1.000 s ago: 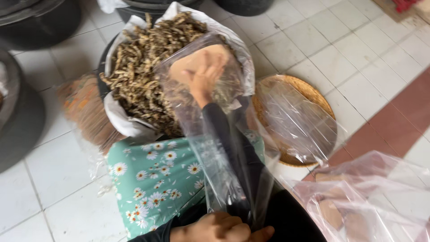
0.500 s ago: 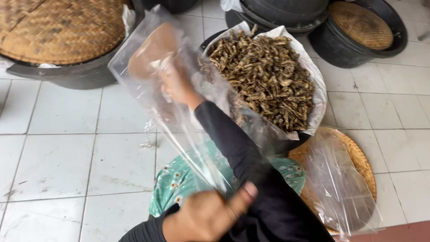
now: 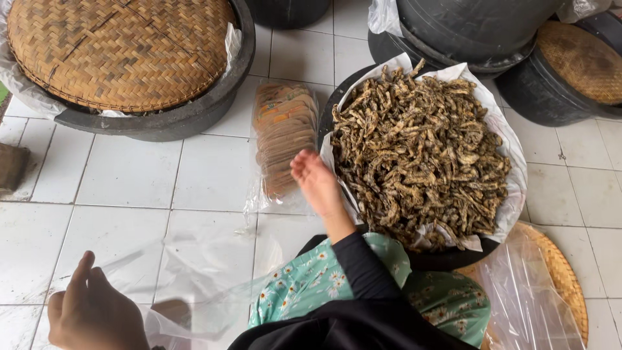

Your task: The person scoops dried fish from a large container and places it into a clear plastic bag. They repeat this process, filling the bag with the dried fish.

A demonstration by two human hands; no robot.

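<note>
My left hand [image 3: 91,311] is low at the bottom left, its fingers closed on the edge of a clear plastic bag [image 3: 201,291] that trails limp over the white floor tiles. My right hand [image 3: 316,183], in a black sleeve, reaches forward and holds nothing. It hovers at the left rim of a black tub lined with white plastic [image 3: 499,123]. The tub is heaped with dried brown fish [image 3: 418,149]. Just left of that hand lies a clear packet of round brown slices [image 3: 282,136].
A big black basin covered by a woven bamboo lid [image 3: 120,48] stands at the top left. More black tubs [image 3: 473,32] and a woven lid [image 3: 580,61] are at the top right. A woven tray under loose plastic [image 3: 551,285] lies at the lower right.
My right hand has come out of the clear bag, which was held up before and now hangs low by my left hand. The view has swung left and down.
</note>
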